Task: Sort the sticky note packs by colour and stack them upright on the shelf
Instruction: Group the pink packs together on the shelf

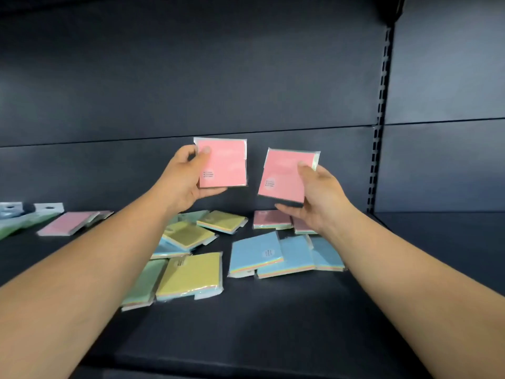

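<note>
Sticky note packs lie scattered flat over the dark shelf (273,324), none standing upright yet, so the sorting looks barely begun. Largest of the clusters is the yellow and green group (188,274) at centre-left, overlapping loosely, with blue edges showing beneath. Just right of it, three blue packs (284,254) overlap in a fan. Behind those, two pink packs (272,218) lie flat near the back panel, and a lone pink pack (68,222) rests well apart at far left, beside some green and grey packaged goods (16,217).

Both hands are raised above the scatter, each grip holding one pink pack face-on. The left hand (185,181) pinches its pink pack (222,162) with thumb on the front and fingers behind, upright. The right hand (319,198) holds a second pink pack (287,173), slightly tilted, thumb on its front. Held side by side like this, they seem to be matched by colour before being stood together, probably against the back panel.
</note>
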`<state>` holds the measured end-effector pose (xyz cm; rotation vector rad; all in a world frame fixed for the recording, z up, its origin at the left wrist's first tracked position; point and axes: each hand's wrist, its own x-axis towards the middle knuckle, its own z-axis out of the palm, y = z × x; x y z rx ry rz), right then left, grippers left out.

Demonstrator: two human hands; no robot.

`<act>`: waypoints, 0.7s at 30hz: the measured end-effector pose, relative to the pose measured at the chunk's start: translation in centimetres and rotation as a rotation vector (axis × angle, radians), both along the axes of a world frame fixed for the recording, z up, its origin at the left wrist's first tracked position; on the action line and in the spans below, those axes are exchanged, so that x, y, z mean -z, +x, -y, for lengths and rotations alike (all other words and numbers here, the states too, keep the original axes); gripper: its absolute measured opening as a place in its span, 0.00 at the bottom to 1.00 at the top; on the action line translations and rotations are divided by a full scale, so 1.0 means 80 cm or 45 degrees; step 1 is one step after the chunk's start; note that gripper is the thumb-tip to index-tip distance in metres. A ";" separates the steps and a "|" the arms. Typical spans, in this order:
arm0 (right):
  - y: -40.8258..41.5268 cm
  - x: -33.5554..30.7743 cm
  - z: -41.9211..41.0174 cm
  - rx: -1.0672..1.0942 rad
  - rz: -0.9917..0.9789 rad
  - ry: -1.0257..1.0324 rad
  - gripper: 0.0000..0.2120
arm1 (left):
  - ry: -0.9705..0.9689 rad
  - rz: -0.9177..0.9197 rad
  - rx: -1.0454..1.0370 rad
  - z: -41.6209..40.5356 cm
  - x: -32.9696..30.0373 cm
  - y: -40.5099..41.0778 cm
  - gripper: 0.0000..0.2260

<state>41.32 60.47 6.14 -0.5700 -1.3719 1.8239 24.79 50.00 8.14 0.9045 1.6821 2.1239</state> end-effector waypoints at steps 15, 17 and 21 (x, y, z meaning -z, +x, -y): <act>-0.051 -0.004 0.227 -0.243 -0.002 0.129 0.14 | 0.009 0.166 -0.029 0.319 0.016 -0.035 0.03; -0.066 0.001 0.265 -0.223 -0.016 0.118 0.14 | -0.009 0.166 -0.055 0.368 0.025 -0.051 0.03; -0.100 0.009 0.341 -0.199 -0.047 0.074 0.15 | -0.049 0.159 -0.093 0.462 0.041 -0.079 0.04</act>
